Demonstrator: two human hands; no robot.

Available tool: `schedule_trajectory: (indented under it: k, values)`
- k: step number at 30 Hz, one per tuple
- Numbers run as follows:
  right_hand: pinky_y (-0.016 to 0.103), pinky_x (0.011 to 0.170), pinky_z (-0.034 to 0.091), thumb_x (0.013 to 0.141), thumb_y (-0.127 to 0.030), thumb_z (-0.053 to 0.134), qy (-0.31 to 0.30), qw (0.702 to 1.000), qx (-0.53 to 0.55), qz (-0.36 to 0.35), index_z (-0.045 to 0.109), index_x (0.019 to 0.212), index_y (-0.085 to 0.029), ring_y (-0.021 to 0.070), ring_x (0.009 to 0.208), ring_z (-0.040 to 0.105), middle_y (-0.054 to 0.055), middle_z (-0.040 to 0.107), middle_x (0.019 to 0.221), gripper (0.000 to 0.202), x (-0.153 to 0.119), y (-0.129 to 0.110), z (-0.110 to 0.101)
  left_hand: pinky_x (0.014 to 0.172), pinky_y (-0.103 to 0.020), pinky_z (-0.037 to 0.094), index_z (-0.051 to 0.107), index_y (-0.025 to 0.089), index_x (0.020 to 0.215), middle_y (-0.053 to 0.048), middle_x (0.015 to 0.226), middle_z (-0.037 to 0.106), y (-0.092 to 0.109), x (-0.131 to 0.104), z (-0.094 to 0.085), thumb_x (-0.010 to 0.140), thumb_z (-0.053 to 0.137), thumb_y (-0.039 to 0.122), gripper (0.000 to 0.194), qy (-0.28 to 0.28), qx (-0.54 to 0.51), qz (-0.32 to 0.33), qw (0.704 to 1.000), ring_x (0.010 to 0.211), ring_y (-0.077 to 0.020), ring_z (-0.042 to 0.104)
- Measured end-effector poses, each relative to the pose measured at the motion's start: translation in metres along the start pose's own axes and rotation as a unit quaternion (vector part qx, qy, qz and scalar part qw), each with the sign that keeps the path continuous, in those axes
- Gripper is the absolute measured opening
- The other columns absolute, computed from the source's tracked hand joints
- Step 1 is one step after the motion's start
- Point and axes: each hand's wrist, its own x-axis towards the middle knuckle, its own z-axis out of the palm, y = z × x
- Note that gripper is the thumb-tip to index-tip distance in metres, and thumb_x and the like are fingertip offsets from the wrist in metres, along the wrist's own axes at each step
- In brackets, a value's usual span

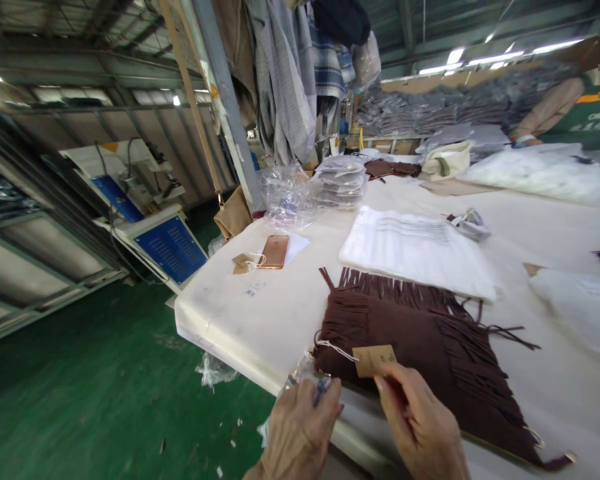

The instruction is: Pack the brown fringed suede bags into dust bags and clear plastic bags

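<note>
Both hands at near counter edge: left hand (300, 427) pinches a small dark tool against clear plastic, right hand (420, 427) fingertips pin the cardboard tag (374, 360) to keep it flat. Tag lies strung on the brown fringed scarf (430, 347). Folded white cloth (415, 250) just beyond; phone (275, 251) far left on counter (280, 307).

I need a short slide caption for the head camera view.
Two hands, left hand and right hand, at a brown fringed garment with a paper tag on a white table.
</note>
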Motion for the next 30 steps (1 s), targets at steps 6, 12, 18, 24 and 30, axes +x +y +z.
schedule_trajectory:
  k: [6, 12, 18, 24, 30]
  values:
    - [0.020, 0.069, 0.050, 0.085, -0.017, 0.049, -0.007, 0.996, -0.076, -0.053, 0.053, 0.101, -0.016, 0.0129, 0.076, 0.060, 0.006, 0.060, 0.085, 0.016, -0.005, 0.010, -0.007, 0.071, -0.032, 0.053, 0.050, 0.015, 0.108, -0.011, 0.095, 0.059, -0.026, -0.014, 0.000, 0.087, 0.041, 0.025, 0.025, 0.053, 0.003, -0.141, 0.989, 0.084, -0.0205, 0.060]
    - [0.029, 0.074, 0.047, 0.079, -0.013, 0.056, 0.038, 0.973, -0.183, -0.137, 0.057, 0.103, -0.011, 0.0180, 0.082, 0.059, 0.011, 0.063, 0.091, 0.023, -0.016, 0.020, -0.005, 0.064, -0.031, 0.054, 0.045, 0.020, 0.103, -0.005, 0.087, 0.060, -0.041, -0.032, 0.017, 0.083, 0.050, 0.032, 0.024, -0.025, -0.054, -0.203, 0.977, 0.078, -0.0203, 0.063]
    - [0.037, 0.084, 0.040, 0.079, -0.019, 0.056, 0.040, 0.952, -0.271, -0.135, 0.060, 0.108, -0.017, 0.0238, 0.100, 0.056, 0.010, 0.065, 0.109, 0.029, -0.009, 0.022, -0.008, 0.065, -0.026, 0.054, 0.034, 0.017, 0.115, -0.006, 0.090, 0.060, -0.041, -0.047, 0.036, 0.080, 0.046, 0.022, 0.037, -0.022, -0.140, -0.221, 0.965, 0.079, -0.0176, 0.065]
    - [0.035, 0.088, 0.038, 0.080, -0.023, 0.055, 0.061, 0.946, -0.282, -0.145, 0.061, 0.108, -0.016, 0.0215, 0.099, 0.059, 0.008, 0.068, 0.106, 0.030, -0.013, 0.029, 0.002, 0.060, -0.027, 0.047, 0.044, 0.018, 0.107, -0.003, 0.081, 0.063, -0.056, -0.039, 0.017, 0.075, 0.044, 0.010, 0.033, -0.014, -0.015, -0.096, 0.995, 0.069, -0.0156, 0.063]
    - [0.039, 0.087, 0.038, 0.080, -0.023, 0.053, 0.047, 0.936, -0.310, -0.159, 0.059, 0.110, -0.016, 0.0233, 0.099, 0.061, 0.008, 0.067, 0.109, 0.031, -0.017, 0.034, 0.006, 0.094, -0.053, 0.031, 0.058, 0.019, 0.087, -0.002, 0.079, 0.065, -0.059, 0.032, -0.041, 0.080, 0.035, 0.002, 0.030, -0.001, 0.130, 0.045, 0.991, 0.090, -0.0224, 0.060]
